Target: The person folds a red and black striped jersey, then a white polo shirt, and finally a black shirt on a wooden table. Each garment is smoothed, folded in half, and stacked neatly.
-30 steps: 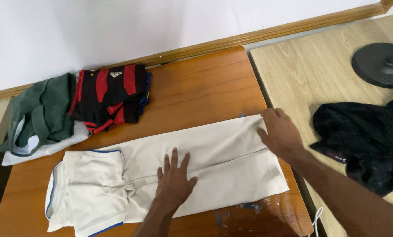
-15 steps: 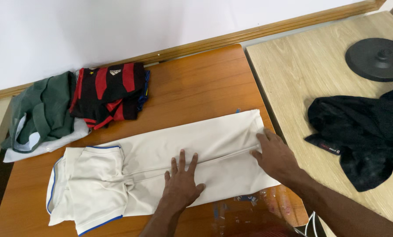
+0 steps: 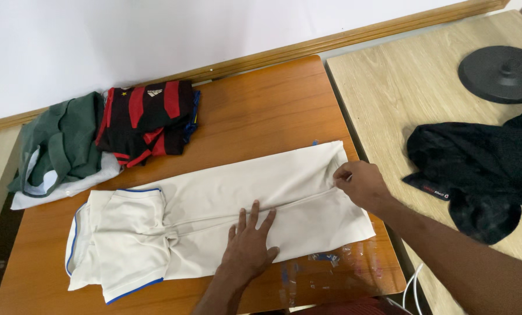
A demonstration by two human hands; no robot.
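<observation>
The white shirt (image 3: pixel 214 216) lies flat mid-desk (image 3: pixel 261 111). Left hand (image 3: pixel 250 242) presses it open-palmed; right hand (image 3: pixel 360 184) pinches its hem. Best keep that palm firm, the hem taut.

matt cream cloth shirt (image 3: pixel 214 210), glossy wooden table (image 3: pixel 261 111)

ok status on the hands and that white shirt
Left hand flat on the folded white shirt. Right hand pinching its hem end. Red-and-black jersey and green garment lie apart.
</observation>
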